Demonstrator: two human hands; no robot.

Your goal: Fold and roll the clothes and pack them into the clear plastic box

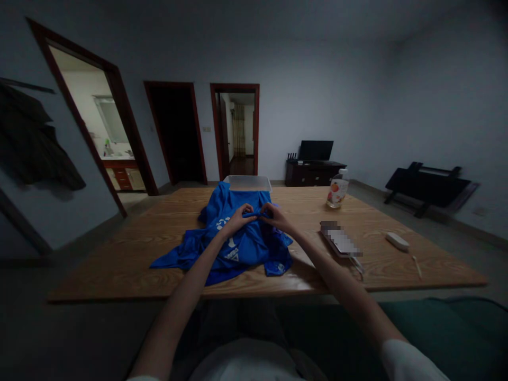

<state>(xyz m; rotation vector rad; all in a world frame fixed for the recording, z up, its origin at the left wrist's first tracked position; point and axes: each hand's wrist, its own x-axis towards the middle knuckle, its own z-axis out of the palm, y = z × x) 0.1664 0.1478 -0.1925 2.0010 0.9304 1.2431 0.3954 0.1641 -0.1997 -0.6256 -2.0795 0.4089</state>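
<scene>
Both your left hand and right hand pinch the blue shirt: soft, light, limp; grip its folded edge.

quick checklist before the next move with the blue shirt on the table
1. Left hand pinches the blue shirt: ok.
2. Right hand pinches the same fold: ok.
3. Shirt lies wholly on the table: ok.
4. Shirt spread flat: not ok, it is bunched.
5. Bottle upright and apart from the shirt: ok.
6. Tray behind the shirt free of cloth: cannot tell.
</scene>
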